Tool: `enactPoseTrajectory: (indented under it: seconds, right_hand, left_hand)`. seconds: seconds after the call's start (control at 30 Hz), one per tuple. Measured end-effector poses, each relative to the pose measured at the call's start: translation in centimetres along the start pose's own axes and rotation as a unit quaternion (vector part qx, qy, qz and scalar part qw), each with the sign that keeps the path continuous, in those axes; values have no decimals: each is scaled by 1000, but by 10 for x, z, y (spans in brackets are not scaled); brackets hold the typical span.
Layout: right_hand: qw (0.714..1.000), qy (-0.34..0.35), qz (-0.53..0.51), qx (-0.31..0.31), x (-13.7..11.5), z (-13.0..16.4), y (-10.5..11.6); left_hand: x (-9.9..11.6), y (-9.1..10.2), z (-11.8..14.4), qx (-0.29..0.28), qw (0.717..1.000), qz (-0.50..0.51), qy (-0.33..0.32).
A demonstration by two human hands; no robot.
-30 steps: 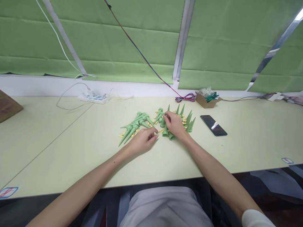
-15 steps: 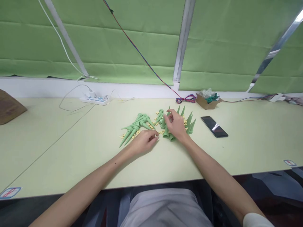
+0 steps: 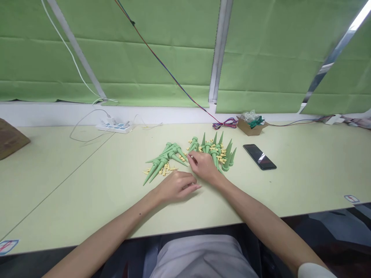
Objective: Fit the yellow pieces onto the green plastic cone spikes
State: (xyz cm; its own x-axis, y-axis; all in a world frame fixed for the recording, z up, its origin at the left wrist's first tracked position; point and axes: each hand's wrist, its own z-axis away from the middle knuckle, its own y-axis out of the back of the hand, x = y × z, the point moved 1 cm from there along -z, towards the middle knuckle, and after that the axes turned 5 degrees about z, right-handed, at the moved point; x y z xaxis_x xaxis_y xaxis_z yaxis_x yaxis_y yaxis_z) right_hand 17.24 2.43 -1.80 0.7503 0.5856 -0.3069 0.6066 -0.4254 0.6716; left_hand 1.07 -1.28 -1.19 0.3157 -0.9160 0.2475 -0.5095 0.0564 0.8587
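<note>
Green hollow plastic spikes (image 3: 158, 166) lie in a loose pile in front of me, several of them overlapping. Small yellow plastic pieces (image 3: 165, 170) are scattered under and beside them. Farther right is a second group, with some green spikes (image 3: 227, 156) standing point up and yellow pieces (image 3: 222, 154) among them. My right hand (image 3: 203, 166) is between the two groups, its thumb and fingertips pinched together near some yellow pieces; what they hold, if anything, is hidden. Nearer to me, my left hand (image 3: 179, 186) rests low over the table with curled fingers, their contents hidden.
A black phone (image 3: 259, 156) lies to the right. Behind the spikes are a small cardboard box (image 3: 251, 128) with plastic bags and a coiled red-blue wire (image 3: 225, 123). At back left sits a white power strip (image 3: 114, 127) with cables. A brown object (image 3: 13, 139) stands far left.
My right hand has moved left and down, off the right group of spikes, uncovering them. My left hand has drawn back toward me, away from the yellow pieces. The view has shifted slightly.
</note>
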Motion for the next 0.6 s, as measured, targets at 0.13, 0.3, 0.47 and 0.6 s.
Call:
enactPoseTrajectory:
  seconds: [0.13,0.3,0.47,0.6]
  right_hand:
    - [999,5,26,-41,-1,1,-1]
    - [989,70,53,-118,-13,4,0]
    - [955,199,118,-183,-40,14,-8]
    - [931,266,135,-209,-56,26,-20]
  left_hand:
    - [2,11,1,98,982,-76,-142]
    - [-18,37,-15,239,966,-61,72]
    - [-53,45,-42,117,958,-44,259]
    - [-64,32,-65,-31,940,-124,315]
